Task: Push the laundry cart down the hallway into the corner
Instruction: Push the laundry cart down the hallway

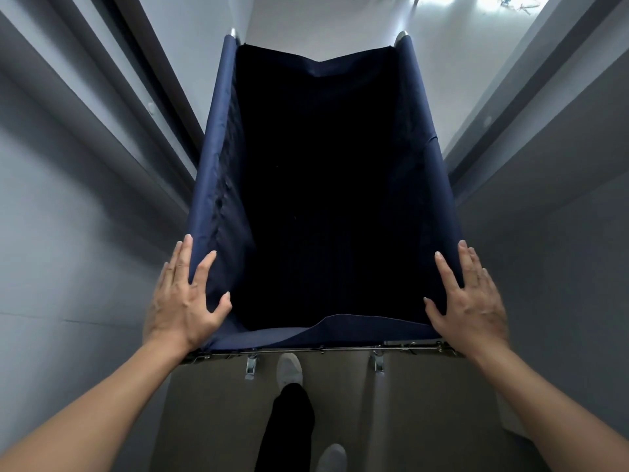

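Observation:
A laundry cart with a dark navy fabric bag on a metal frame fills the middle of the view, and its dark inside looks empty. My left hand straddles the near left corner of the rim, thumb inside the bag and fingers along the outside. My right hand holds the near right corner the same way. Both arms reach forward from the bottom corners. The metal bar of the frame runs between my wrists.
Grey walls close in on the left and right, with little gap beside the cart. A pale wall stands just past the cart's far end. My feet in light shoes are on the brown floor behind the cart.

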Demonstrator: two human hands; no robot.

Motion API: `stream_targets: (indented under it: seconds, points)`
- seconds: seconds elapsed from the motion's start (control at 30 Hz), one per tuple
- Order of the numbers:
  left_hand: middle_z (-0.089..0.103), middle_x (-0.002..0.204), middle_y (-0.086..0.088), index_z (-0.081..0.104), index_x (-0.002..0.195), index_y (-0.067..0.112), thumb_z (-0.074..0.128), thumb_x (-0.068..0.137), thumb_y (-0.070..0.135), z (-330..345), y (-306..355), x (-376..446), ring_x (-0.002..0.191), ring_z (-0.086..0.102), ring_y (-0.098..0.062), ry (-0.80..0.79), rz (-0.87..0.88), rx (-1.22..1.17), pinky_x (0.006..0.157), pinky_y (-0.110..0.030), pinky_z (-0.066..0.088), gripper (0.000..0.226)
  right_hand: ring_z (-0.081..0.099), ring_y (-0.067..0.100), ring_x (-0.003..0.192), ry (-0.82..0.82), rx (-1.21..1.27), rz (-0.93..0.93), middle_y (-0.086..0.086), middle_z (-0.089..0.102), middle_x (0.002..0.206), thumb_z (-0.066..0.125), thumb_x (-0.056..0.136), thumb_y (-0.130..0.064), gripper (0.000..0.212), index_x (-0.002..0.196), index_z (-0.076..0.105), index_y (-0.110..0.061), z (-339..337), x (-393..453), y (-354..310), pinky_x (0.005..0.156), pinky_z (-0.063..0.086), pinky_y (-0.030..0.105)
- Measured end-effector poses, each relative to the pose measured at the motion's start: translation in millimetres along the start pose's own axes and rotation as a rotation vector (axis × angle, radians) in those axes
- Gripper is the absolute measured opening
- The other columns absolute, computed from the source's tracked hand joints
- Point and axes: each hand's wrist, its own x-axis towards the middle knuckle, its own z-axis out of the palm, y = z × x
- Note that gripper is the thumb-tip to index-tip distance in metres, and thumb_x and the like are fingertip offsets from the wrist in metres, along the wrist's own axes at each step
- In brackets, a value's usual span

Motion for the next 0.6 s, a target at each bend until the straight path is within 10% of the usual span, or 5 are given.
stream_targets:
  seconds: [0.6]
  points:
    - [0.004,0.171,-0.019,0.043,0.153,0.013,0.034,0.083,0.061,-13,-11,212,0.158,0.012,-0.035,-0.033,0.035,0.042,0.124,-0.052,0.027,0.085,0.03,0.039,0.158,0.023,0.0,0.009,0.018,0.02,0.174,0.087,0.078,-0.033,0.097,0.161,0.039,-0.014,8,207,-8,0.118,0.043,0.058]
